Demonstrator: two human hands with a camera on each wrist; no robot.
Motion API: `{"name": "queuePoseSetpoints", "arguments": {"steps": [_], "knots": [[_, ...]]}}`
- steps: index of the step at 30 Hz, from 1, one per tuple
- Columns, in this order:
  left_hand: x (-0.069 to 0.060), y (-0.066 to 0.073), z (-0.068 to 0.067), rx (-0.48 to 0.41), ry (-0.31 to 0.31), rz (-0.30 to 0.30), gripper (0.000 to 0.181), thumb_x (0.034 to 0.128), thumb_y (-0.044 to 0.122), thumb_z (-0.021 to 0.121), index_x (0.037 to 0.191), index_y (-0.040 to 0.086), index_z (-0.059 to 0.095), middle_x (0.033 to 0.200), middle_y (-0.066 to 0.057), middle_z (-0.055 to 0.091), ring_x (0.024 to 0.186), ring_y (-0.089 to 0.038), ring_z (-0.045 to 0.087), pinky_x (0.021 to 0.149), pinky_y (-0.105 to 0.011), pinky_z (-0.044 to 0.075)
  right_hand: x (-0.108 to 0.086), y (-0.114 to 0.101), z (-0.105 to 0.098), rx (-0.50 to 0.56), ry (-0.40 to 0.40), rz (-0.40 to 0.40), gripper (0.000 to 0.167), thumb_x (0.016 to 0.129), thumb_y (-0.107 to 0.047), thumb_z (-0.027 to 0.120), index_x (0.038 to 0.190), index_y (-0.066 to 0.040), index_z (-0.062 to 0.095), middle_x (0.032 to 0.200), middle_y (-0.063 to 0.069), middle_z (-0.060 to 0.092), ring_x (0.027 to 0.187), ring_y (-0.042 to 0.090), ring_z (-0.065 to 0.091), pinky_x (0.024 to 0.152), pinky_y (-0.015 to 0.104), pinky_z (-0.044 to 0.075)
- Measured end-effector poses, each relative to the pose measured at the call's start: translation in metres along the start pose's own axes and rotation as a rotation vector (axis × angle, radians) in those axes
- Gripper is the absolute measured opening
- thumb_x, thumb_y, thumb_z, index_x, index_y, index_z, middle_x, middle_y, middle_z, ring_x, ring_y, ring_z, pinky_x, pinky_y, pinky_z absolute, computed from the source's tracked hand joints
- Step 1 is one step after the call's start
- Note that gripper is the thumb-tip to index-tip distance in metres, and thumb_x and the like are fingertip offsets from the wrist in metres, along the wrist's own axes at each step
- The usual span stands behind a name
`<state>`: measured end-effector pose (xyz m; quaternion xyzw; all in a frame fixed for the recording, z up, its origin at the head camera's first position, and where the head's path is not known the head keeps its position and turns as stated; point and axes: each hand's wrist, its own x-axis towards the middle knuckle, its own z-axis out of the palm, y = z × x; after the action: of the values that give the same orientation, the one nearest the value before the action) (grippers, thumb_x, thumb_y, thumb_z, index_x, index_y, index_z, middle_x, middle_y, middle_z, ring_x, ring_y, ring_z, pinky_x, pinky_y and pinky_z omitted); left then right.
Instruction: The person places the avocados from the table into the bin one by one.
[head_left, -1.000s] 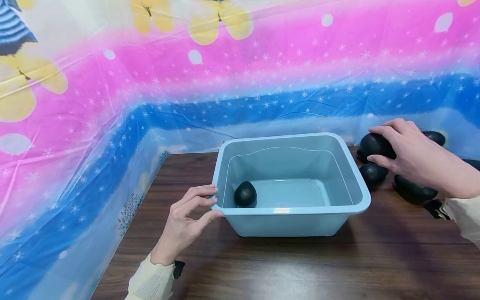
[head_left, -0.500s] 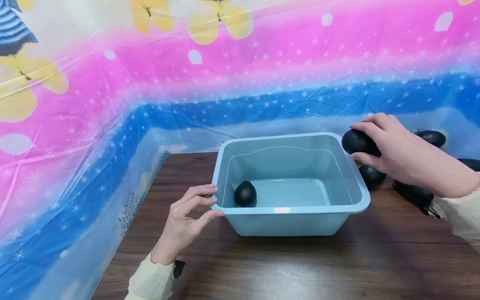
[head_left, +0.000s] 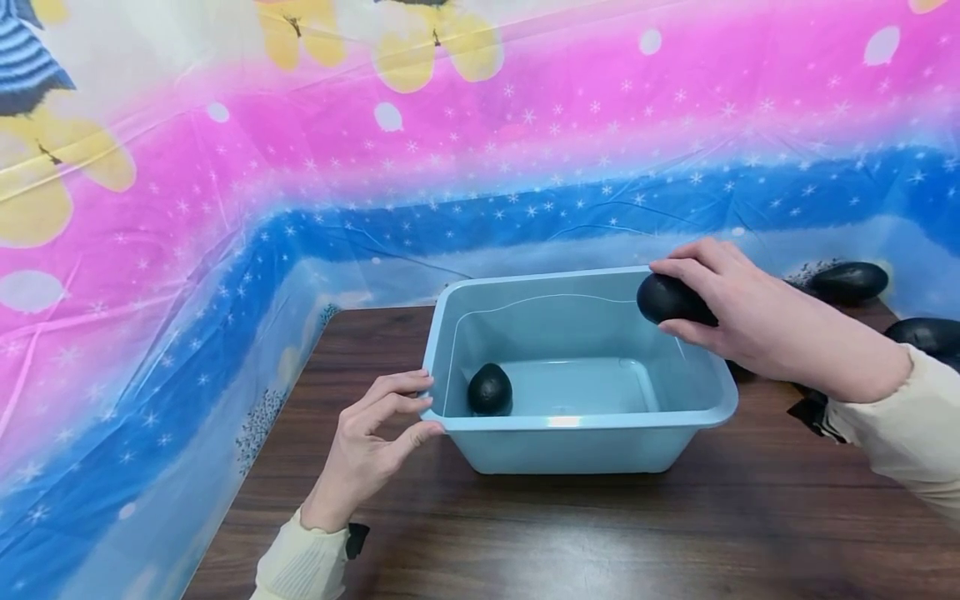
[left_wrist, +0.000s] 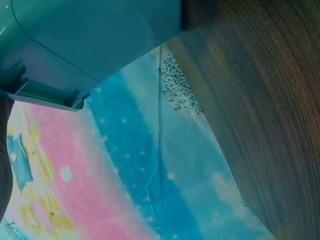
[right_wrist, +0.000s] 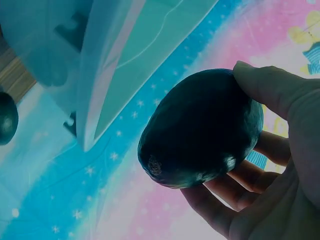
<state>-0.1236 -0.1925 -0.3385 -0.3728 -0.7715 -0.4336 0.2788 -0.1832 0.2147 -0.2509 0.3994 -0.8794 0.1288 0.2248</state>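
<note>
A light blue plastic tub (head_left: pixel 566 446) stands on the wooden table. My left hand (head_left: pixel 375 446) holds the rim at its left front corner, thumb at the front and fingers along the left side. Only a dark edge of this hand shows in the left wrist view. In my right hand (head_left: pixel 757 321) is a dark avocado (head_left: pixel 675 302), gripped between thumb and fingers above the tub's right rim. The right wrist view shows the avocado (right_wrist: pixel 200 130) close up, its stem end away from the palm. Another avocado (head_left: pixel 490 389) lies inside the tub at the left.
Further dark fruits lie right of the tub: one at the back (head_left: pixel 849 282), another near the right edge (head_left: pixel 926 335), others partly hidden under my right arm. A printed cloth (head_left: pixel 480 150) hangs behind and left of the table (head_left: pixel 525 533).
My right hand has carried the avocado leftward from the fruits on the right to over the tub's right rim. The left hand and the tub have stayed in place.
</note>
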Motion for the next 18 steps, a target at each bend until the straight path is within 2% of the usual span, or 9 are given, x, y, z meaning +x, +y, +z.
{"name": "queuePoseSetpoints", "arguments": {"steps": [7,12,18], "knots": [[-0.001,-0.001,0.000,-0.004,0.003,0.014,0.029,0.0720,-0.004,0.082,0.098,0.002,0.071,0.115,-0.015,0.065,0.110,-0.039,0.060,0.095,-0.031,0.052,0.007,-0.006,0.013,0.017,-0.017,-0.045,0.066,0.075,-0.014,0.086,0.130,0.001,0.054,0.119,0.016,0.052,0.104,0.029,0.053,0.076,0.045,0.054],[-0.001,-0.001,-0.001,-0.003,0.006,0.015,0.027,0.0735,-0.001,0.082,0.098,0.002,0.071,0.115,-0.014,0.065,0.109,-0.039,0.060,0.095,-0.030,0.051,0.011,-0.009,0.020,0.007,-0.046,-0.043,0.061,0.078,-0.017,0.083,0.129,0.000,0.055,0.120,0.014,0.052,0.102,0.027,0.053,0.076,0.043,0.054],[-0.001,-0.001,-0.001,-0.007,-0.001,0.016,0.034,0.0687,-0.009,0.082,0.099,0.002,0.071,0.114,-0.018,0.065,0.110,-0.040,0.059,0.094,-0.033,0.053,0.016,-0.012,0.025,-0.003,-0.078,-0.032,0.058,0.081,-0.019,0.081,0.130,-0.002,0.055,0.120,0.012,0.051,0.100,0.027,0.053,0.075,0.042,0.053]]}}
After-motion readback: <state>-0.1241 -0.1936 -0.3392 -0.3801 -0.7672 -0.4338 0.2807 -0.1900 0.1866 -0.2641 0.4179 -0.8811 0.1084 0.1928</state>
